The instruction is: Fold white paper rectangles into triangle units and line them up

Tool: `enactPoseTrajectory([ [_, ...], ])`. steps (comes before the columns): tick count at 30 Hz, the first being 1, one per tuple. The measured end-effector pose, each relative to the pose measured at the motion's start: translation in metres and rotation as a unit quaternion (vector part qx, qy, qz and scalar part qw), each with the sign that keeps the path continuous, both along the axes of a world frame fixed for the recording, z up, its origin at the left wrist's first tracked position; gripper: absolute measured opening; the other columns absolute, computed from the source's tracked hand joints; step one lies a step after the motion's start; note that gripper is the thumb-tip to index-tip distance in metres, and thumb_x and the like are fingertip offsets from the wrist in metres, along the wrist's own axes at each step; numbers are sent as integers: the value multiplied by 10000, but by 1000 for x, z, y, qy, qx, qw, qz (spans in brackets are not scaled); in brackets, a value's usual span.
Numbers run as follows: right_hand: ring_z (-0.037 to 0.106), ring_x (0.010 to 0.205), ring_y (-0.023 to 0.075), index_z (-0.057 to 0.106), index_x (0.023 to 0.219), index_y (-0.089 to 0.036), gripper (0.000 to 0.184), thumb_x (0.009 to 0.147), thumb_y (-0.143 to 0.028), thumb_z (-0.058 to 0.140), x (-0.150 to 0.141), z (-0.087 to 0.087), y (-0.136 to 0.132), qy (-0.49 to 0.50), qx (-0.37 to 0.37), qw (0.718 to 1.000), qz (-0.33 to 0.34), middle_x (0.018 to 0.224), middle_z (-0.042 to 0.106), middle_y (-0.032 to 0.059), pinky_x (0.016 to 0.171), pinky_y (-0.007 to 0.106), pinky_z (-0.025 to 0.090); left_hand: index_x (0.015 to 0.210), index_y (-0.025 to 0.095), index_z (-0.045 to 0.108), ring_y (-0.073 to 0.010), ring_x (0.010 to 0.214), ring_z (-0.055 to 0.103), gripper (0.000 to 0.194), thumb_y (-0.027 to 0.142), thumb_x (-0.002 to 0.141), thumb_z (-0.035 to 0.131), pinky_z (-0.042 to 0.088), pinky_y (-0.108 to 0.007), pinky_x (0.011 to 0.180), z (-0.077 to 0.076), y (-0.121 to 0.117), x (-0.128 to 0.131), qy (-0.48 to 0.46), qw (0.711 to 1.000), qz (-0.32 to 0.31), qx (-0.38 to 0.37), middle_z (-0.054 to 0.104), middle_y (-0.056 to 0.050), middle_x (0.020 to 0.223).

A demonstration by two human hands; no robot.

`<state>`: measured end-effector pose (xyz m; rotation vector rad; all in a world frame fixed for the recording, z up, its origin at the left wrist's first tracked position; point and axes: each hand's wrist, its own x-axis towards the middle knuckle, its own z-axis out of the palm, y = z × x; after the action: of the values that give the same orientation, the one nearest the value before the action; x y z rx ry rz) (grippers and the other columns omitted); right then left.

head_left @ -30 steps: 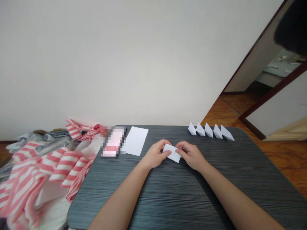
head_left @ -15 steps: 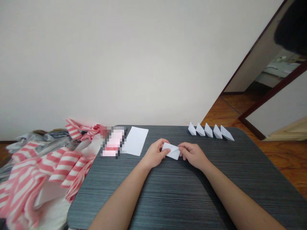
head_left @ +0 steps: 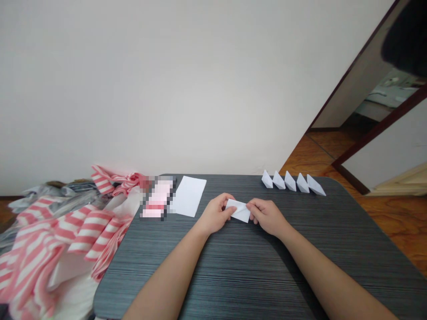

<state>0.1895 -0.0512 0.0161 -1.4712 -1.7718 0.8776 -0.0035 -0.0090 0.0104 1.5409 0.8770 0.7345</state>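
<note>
A small folded piece of white paper (head_left: 239,212) is held between both hands, just above the dark table. My left hand (head_left: 216,214) pinches its left side, thumb on top and the other fingers behind. With thumb and fingertips, my right hand (head_left: 267,215) grips the upper right corner. A crease or folded edge runs across the paper near my right thumb. To the left lies a flat white sheet stack (head_left: 189,196); whether it is one sheet or more I cannot tell. Several folded white paper boats (head_left: 290,181) stand in a row at the back right.
The dark wood-grain table (head_left: 240,275) stands against a pale wall (head_left: 187,89). A blurred-out pink item (head_left: 159,198) lies at its back left. Red-and-white striped cloth (head_left: 43,240) is heaped beside the left edge. Wooden floor (head_left: 396,218) and a doorway lie to the right.
My right thumb and fingertips have shifted slightly left along the paper's upper right corner. The paper has moved a touch to the right; my left hand stays in place.
</note>
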Motion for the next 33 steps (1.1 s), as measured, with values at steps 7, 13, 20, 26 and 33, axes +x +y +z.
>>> enactPoseTrajectory([
  [7, 518, 460, 100, 559, 708, -174, 269, 889, -304, 409, 0, 0, 0, -1, -2, 1000, 23, 542, 568, -25, 483, 210, 387, 940, 160, 516, -69, 509, 466, 205, 291, 786, 548, 338, -179, 481, 0, 1, 0, 4, 1000, -12, 2, 512, 30, 636],
  [13, 495, 457, 98, 547, 646, -173, 298, 888, -292, 420, -1, 3, 0, -28, 27, 999, 29, 514, 545, -26, 495, 212, 373, 931, 157, 523, -71, 514, 469, 198, 284, 782, 551, 341, -188, 503, -1, 1, 0, 9, 1000, -9, 9, 517, 29, 632],
  [20, 503, 444, 97, 560, 680, -174, 287, 886, -324, 428, -1, 1, 0, -23, 3, 998, 56, 541, 564, -24, 477, 210, 373, 909, 155, 534, -75, 525, 463, 183, 277, 773, 552, 324, -189, 502, 0, 0, 0, 12, 1000, -12, 18, 508, 30, 621],
  [26, 500, 444, 100, 563, 679, -175, 284, 886, -312, 427, -2, 3, -1, -34, 20, 998, 49, 531, 563, -24, 482, 213, 370, 905, 156, 536, -78, 521, 446, 182, 284, 776, 541, 311, -191, 496, 2, -1, 0, 26, 999, -16, 21, 492, 33, 610],
  [33, 511, 480, 107, 568, 669, -176, 285, 885, -303, 432, -3, 5, 0, -54, 43, 996, 55, 535, 564, -20, 514, 219, 371, 896, 165, 532, -86, 580, 438, 218, 297, 736, 596, 298, -193, 516, 8, -2, 1, 47, 997, -13, 55, 493, 27, 661],
])
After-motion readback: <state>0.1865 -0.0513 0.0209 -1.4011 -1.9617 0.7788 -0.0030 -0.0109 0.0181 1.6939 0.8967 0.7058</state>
